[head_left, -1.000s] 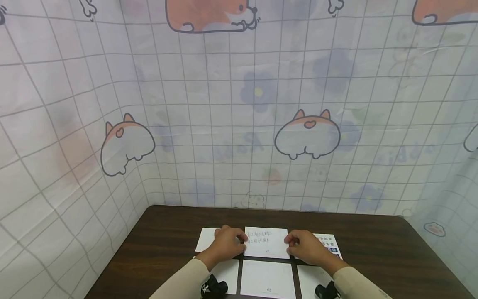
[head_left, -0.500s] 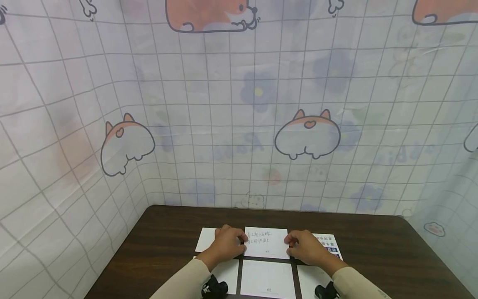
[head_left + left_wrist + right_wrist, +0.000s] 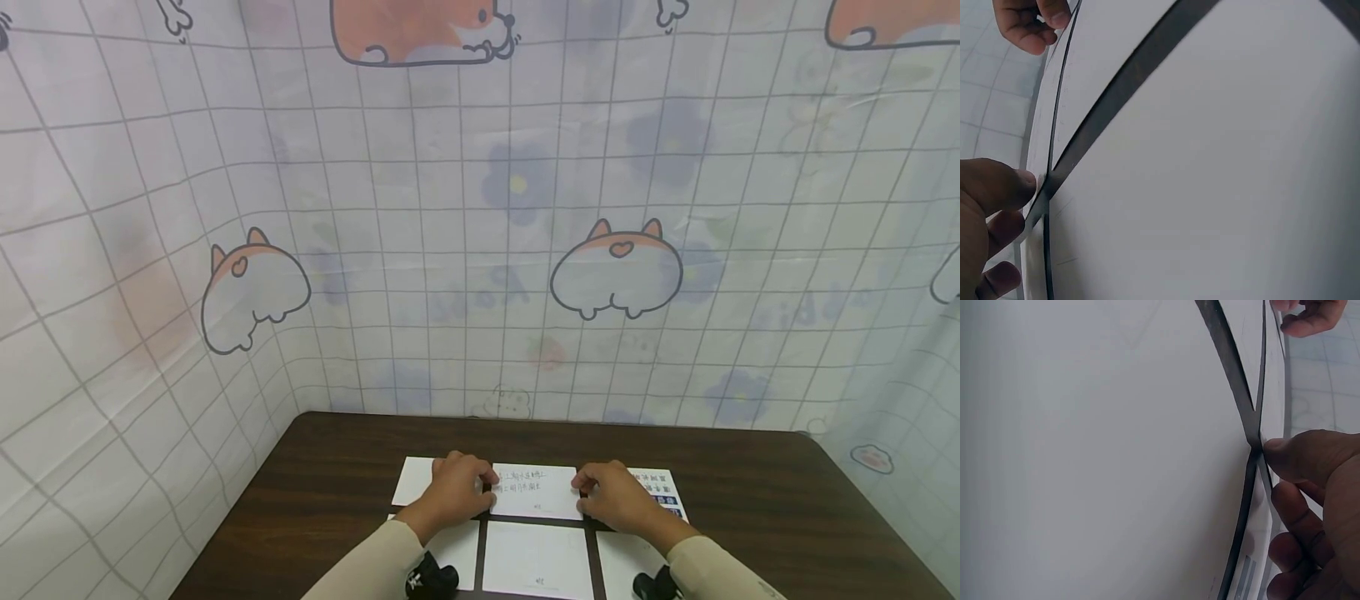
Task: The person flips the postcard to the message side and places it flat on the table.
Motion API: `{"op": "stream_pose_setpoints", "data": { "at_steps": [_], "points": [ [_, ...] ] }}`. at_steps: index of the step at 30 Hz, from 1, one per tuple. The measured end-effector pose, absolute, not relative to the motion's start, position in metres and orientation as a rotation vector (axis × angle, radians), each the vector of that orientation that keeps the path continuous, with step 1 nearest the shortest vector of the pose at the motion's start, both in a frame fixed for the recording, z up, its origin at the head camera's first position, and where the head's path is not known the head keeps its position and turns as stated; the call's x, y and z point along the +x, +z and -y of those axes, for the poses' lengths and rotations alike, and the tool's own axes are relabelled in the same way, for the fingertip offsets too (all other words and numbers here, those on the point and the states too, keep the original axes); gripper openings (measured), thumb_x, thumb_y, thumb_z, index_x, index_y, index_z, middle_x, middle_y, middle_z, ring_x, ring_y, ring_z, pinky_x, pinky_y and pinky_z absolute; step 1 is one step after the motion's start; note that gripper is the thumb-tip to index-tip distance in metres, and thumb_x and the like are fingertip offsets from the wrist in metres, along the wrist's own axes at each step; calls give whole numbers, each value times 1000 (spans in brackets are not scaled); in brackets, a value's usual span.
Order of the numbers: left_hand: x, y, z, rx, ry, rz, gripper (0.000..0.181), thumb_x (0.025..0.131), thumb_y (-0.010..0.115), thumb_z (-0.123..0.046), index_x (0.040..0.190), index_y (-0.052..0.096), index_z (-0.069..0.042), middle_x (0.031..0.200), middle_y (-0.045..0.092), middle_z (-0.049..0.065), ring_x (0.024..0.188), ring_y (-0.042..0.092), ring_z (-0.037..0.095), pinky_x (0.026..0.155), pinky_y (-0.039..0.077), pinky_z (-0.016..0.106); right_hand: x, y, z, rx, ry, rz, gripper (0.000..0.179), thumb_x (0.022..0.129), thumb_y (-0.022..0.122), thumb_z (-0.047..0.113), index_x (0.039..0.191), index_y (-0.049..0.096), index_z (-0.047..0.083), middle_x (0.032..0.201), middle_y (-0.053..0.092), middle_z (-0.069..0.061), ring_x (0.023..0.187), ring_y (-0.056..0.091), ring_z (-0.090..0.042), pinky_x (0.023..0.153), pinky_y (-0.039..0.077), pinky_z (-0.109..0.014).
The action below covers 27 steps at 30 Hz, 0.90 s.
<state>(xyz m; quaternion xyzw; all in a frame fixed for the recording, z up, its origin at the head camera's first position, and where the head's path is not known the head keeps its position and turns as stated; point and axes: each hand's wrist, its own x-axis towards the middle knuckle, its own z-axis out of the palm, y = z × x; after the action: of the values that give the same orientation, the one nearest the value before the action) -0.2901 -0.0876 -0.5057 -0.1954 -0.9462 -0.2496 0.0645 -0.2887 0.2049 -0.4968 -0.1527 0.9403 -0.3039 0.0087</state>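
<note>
A white card (image 3: 536, 497) with rows of handwriting stands in the middle of the back row on the table. At its left edge, my left hand (image 3: 456, 490) pinches it between thumb and fingers. My right hand (image 3: 617, 498) pinches the opposite edge, its fingers curled. In the left wrist view, the left thumb (image 3: 1013, 187) lies right at the card's corner. Seen from the right wrist, the right thumb (image 3: 1285, 453) sits at the other near corner, with the fingers curled below it. The written face is mostly turned out of sight in both wrist views.
A blank-looking white card (image 3: 536, 562) lies directly in front. More cards flank it, one at back left (image 3: 414, 481) and one with printed characters (image 3: 660, 487) at back right. The dark wooden table (image 3: 315, 500) meets a patterned cloth wall (image 3: 450, 350) behind.
The far edge of the written card sits lower in the head view than before, while its near edge stays put. Both hands have barely moved.
</note>
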Motion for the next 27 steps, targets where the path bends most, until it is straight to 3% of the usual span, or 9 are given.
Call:
{"op": "stream_pose_setpoints", "data": {
  "at_steps": [9, 27],
  "points": [
    [-290, -496, 82, -649, -764, 2861, 14, 89, 77, -23, 103, 78, -19, 95, 69, -11, 100, 53, 18, 85, 33, 46, -286, -493, -212, -472, -958, -2938, 19, 82, 83, 11, 96, 73, 18, 90, 62, 8, 99, 54, -19, 82, 48, -44],
    [-286, -489, 56, -746, -810, 2900, 24, 90, 78, -27, 111, 76, -17, 102, 70, -11, 104, 55, 15, 89, 34, 43, -286, -490, -239, -515, -925, -2940, 26, 83, 84, 18, 105, 72, 18, 97, 64, 8, 105, 56, -22, 88, 50, -49]
  ]
}}
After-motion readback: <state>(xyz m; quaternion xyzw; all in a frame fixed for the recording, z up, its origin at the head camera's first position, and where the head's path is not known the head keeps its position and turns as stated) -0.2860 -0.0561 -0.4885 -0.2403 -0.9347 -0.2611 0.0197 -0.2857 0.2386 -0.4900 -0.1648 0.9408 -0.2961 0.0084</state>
